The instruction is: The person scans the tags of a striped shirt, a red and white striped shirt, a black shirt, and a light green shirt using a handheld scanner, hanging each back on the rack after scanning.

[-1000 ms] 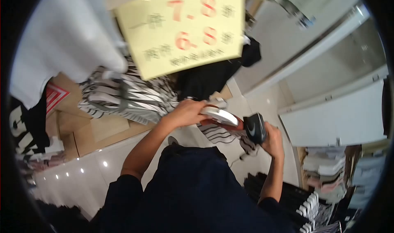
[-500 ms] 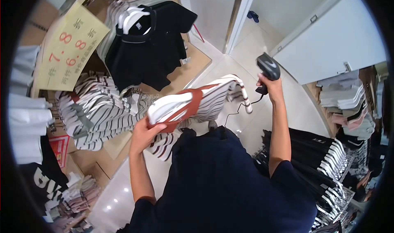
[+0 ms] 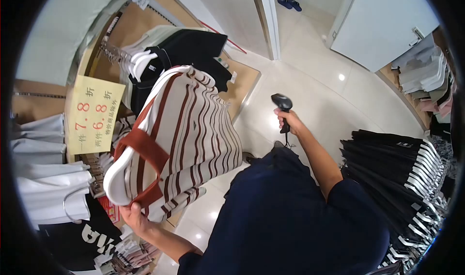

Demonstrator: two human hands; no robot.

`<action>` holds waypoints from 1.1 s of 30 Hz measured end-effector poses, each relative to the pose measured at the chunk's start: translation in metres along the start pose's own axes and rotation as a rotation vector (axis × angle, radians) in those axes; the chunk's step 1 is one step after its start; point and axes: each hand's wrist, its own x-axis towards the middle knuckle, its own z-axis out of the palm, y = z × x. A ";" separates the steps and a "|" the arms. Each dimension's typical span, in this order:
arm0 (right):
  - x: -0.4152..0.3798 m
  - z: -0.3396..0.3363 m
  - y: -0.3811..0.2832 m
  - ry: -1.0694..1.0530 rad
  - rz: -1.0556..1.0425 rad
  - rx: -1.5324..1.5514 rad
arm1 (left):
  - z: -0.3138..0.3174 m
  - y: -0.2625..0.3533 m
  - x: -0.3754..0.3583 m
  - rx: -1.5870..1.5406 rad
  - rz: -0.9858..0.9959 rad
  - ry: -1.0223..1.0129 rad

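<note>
The pale, glossy tiled floor [image 3: 315,57] spreads across the middle and runs through an open doorway at the top. At the upper right stands a white door [image 3: 382,28] with a metal handle. The person's dark navy top [image 3: 300,212] fills the bottom centre. On the right, a row of dark garments [image 3: 382,154] hangs on white hangers.

The striped shirt [image 3: 193,125], cream with dark red and brown lines, is held out to the person's left, spread at a slant over the floor and the edge of the display. Behind its top edge, a black shirt [image 3: 193,47] hangs among other clothes. White garments [image 3: 41,151] hang at the far left, next to a yellow sign [image 3: 94,115] with 7.8 and 6.8 in red.

Inside the striped shirt sits a white hanger [image 3: 115,183], one end showing past the rust-red collar [image 3: 140,144]. The left hand [image 3: 137,220] grips the shirt at that end; the cloth hides some fingers. The right hand [image 3: 290,121] is wrapped around the handle of a black scanner [image 3: 282,101], well apart from the shirt. Dark blue slippers [image 3: 289,4] lie beyond the doorway.
</note>
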 end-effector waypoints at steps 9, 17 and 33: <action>0.066 0.044 0.034 0.081 0.089 0.045 | -0.061 0.051 -0.002 0.150 0.481 0.434; 0.098 0.037 0.028 0.062 0.090 0.544 | -0.088 0.079 0.001 0.141 0.566 0.602; 0.018 0.101 -0.095 -0.102 -0.405 0.214 | 0.044 -0.032 0.005 0.070 -0.277 0.393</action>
